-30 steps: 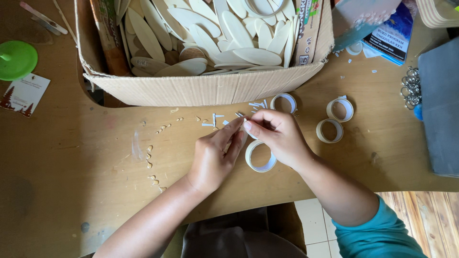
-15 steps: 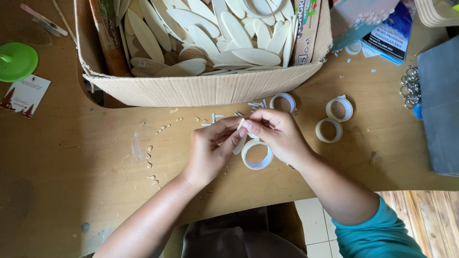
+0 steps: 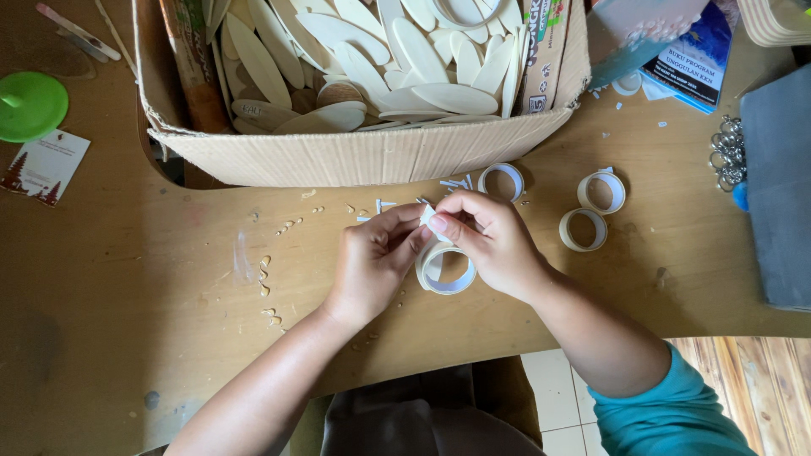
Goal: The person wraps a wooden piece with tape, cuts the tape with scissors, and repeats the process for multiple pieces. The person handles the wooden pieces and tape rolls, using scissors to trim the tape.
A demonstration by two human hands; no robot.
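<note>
Tape roll (image 3: 445,270), a pale ring with a white liner, was held on edge just above the wooden table (image 3: 152,279), between the two hands near the table's front edge. In the head view, the left hand (image 3: 372,262) was curled against the roll's left side, its thumb and forefinger pressed together on a small white tape end (image 3: 428,216) at the top. The right hand (image 3: 494,245) was closed over the roll's right side, its fingertips (image 3: 438,225) pinched on the same white end, touching the left hand's fingers.

Three more tape rings were seen flat on the table: one (image 3: 502,181) just beyond the hands and two (image 3: 601,191) (image 3: 583,229) to the right, near each other. Small white scraps (image 3: 384,204) and pale crumbs (image 3: 266,263) were scattered left of the hands. A cardboard box (image 3: 355,156) filled with pale oval wooden pieces (image 3: 452,97) was set behind them. A green lid (image 3: 32,105) and a printed card (image 3: 42,165) were placed at the far left, a bunch of metal rings (image 3: 726,148) at the right.
</note>
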